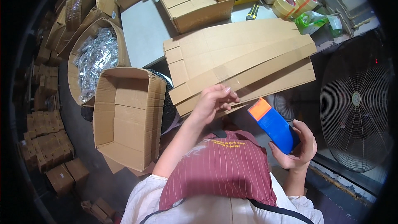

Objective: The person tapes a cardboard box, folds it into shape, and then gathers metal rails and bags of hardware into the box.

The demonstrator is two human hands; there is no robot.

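In front of me a folded flat cardboard box (244,39) lies on the table and juts over its near edge. Clear tape (224,73) shows on its near flaps. My left hand (213,103) is at the cardboard's near edge with its fingers curled together; whatever they may pinch is hidden. To the right, my right hand (299,147) is wrapped round the blue body of a tape dispenser (277,128). Its orange toothed end points up and left, toward the cardboard's edge, apart from my left hand.
An open carton (128,112) stands at left, beside a box of plastic-wrapped parts (99,58). Another open carton (195,2), a yellow-black utility knife (252,12) and tape rolls (285,5) sit at the table's back. A large fan (355,99) stands at right.
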